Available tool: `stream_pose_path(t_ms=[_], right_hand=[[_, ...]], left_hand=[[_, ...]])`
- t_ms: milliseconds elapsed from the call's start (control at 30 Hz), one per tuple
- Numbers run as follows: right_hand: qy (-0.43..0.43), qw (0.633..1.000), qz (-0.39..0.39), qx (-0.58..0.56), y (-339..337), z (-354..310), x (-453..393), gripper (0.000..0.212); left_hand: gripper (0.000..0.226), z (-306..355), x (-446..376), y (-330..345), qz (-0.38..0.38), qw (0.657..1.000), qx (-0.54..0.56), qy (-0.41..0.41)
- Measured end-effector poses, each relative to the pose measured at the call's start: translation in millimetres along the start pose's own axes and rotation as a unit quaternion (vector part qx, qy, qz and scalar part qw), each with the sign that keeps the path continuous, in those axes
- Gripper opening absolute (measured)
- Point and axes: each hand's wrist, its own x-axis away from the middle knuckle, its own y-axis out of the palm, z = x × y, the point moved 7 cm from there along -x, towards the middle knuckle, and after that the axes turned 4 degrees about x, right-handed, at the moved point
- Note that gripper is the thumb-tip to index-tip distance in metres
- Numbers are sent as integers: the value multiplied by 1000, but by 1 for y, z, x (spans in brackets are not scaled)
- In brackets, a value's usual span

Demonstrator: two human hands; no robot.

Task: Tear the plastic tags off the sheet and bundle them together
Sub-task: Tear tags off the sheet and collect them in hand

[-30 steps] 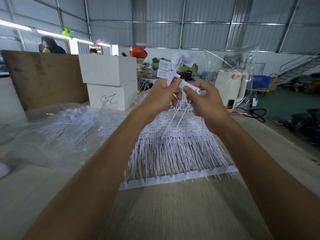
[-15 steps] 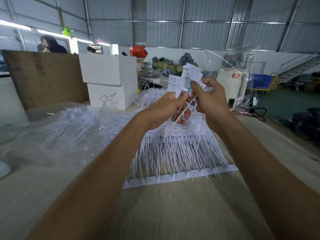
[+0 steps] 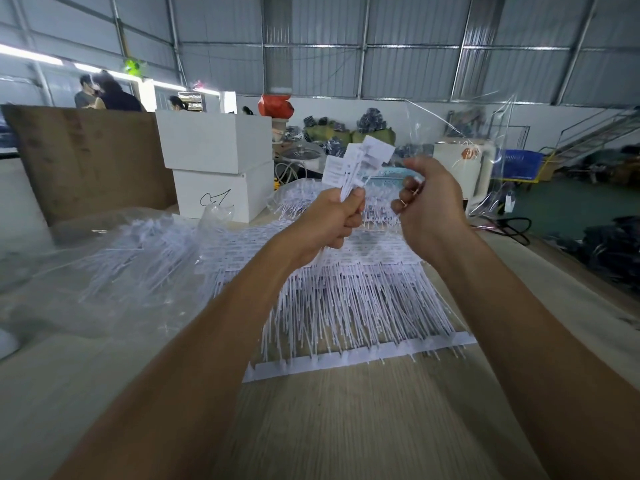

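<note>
Your left hand is fisted round the tags; right hand beside it, loosely curled, seemingly empty. Square the heads before adding from the sheet below.

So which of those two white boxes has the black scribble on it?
The lower white box, under the plain upper white box; its front face carries a black hand-drawn mark.

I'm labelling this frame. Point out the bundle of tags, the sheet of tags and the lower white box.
bundle of tags (image 3: pixel 360 161), head view, flat label ends.
sheet of tags (image 3: pixel 363 306), head view, stems.
lower white box (image 3: pixel 221 197), head view, front face.
</note>
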Motion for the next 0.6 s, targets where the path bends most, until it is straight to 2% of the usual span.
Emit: stream_pose_path(t_ms=[100, 200, 300, 367, 433, 533, 600], right_hand=[[21, 997, -4, -70, 7, 4, 12, 11], [11, 996, -5, -88, 11, 4, 22, 35], [-15, 993, -5, -115, 9, 2, 19, 57], [-26, 989, -17, -142, 9, 0, 19, 49], [-26, 989, -34, -145, 12, -1, 16, 37], [-50, 996, -56, -47, 17, -3, 18, 44], [-120, 985, -63, 107, 23, -5, 24, 27]], left_hand=[[32, 3, 0, 13, 23, 998, -56, 14], [34, -1, 4, 31, 17, 1000, -19, -11], [39, 8, 5, 40, 42, 996, -78, 20], [42, 23, 5, 44, 36, 987, -141, 71], [41, 32, 7, 43, 18, 974, -208, 86], [35, 34, 16, 28, 30, 948, -307, 81], [33, 33, 26, -1, 72, 946, -309, 67]])
